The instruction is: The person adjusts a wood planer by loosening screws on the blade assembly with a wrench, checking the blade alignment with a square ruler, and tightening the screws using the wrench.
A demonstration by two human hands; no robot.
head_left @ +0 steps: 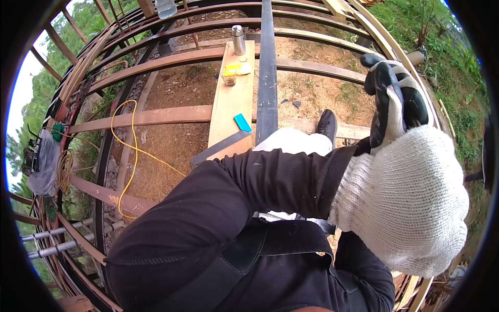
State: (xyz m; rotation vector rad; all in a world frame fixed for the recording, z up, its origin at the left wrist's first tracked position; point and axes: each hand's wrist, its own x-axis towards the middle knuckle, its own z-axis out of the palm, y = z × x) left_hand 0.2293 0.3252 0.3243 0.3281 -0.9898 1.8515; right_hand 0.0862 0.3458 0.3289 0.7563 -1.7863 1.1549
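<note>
My left hand (403, 192), in a white knit glove with black-coated fingers, is raised close to the camera on the right. Its fingers are bent and pressed together at the top; whatever lies between them is hidden. The dark left sleeve (291, 179) crosses in front of my body. At the lower right shows my right sleeve (366, 273), while the right hand is out of sight behind the left glove. On a light wooden plank (223, 112) lies a try square (221, 147) with a teal handle, apart from both hands.
A steel flask (238, 40), a small glass jar (228, 78) and a yellow packet (237, 69) stand on the plank. Beside it runs a long dark metal beam (267, 67). Crossbars (171, 114) span bare soil. A yellow cord (136, 145) loops at the left.
</note>
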